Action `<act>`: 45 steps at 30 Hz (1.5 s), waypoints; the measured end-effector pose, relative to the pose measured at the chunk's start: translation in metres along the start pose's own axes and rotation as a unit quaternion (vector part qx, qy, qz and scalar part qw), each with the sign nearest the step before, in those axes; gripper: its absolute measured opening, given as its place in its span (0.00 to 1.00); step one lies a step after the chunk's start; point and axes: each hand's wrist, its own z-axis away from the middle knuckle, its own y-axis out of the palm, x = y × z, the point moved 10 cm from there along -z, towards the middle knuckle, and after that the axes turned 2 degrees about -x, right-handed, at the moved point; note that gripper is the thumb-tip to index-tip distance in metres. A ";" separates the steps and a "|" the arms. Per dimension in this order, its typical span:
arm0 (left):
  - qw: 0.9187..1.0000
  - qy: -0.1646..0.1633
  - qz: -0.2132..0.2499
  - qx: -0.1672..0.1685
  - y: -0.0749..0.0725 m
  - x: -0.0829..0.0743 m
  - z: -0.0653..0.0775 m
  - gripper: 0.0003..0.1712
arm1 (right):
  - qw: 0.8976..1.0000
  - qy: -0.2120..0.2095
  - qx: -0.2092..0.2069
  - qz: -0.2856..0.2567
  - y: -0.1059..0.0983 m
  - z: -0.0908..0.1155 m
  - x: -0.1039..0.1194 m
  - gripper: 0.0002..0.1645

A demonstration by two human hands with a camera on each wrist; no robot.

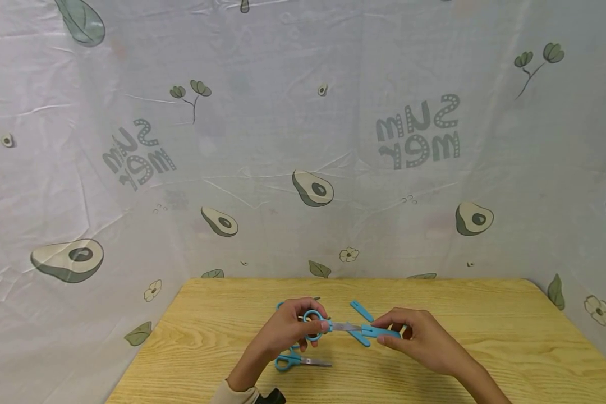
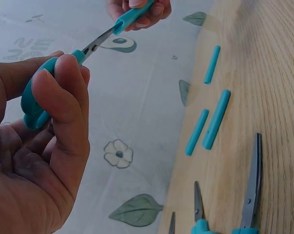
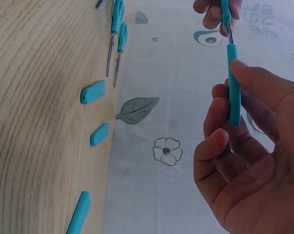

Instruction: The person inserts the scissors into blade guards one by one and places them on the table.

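My left hand point(image 1: 285, 331) grips a pair of scissors point(image 1: 344, 326) by its light blue handles, above the table. The metal blades point right, toward my right hand point(image 1: 424, 339). That hand pinches a light blue blade cover point(image 1: 370, 331) between thumb and fingers. In the left wrist view, the tips of the blades sit in the mouth of the cover point(image 2: 123, 25), with much of the metal still bare. The right wrist view has the cover point(image 3: 234, 87) in line with the blades.
Another pair of scissors point(image 1: 303, 361) lies on the wooden table point(image 1: 485, 325) near my left wrist, and more lie partly hidden behind that hand. Three loose blue covers, one of them a longer cover point(image 2: 217, 119), lie on the table. A printed curtain point(image 1: 262, 140) hangs behind.
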 end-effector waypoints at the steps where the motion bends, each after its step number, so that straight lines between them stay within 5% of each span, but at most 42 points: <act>1: 1.000 0.001 0.000 0.000 0.000 0.000 0.000 0.10 | 1.000 -0.001 -0.001 0.000 0.000 0.000 0.000 0.12; 29: 1.000 0.015 0.005 0.013 0.010 0.003 -0.003 0.17 | 1.000 -0.002 0.002 -0.011 0.006 -0.002 -0.001 0.11; 45: 1.000 0.017 -0.006 0.003 0.011 0.006 -0.005 0.12 | 1.000 -0.002 0.003 -0.014 0.009 -0.002 0.001 0.11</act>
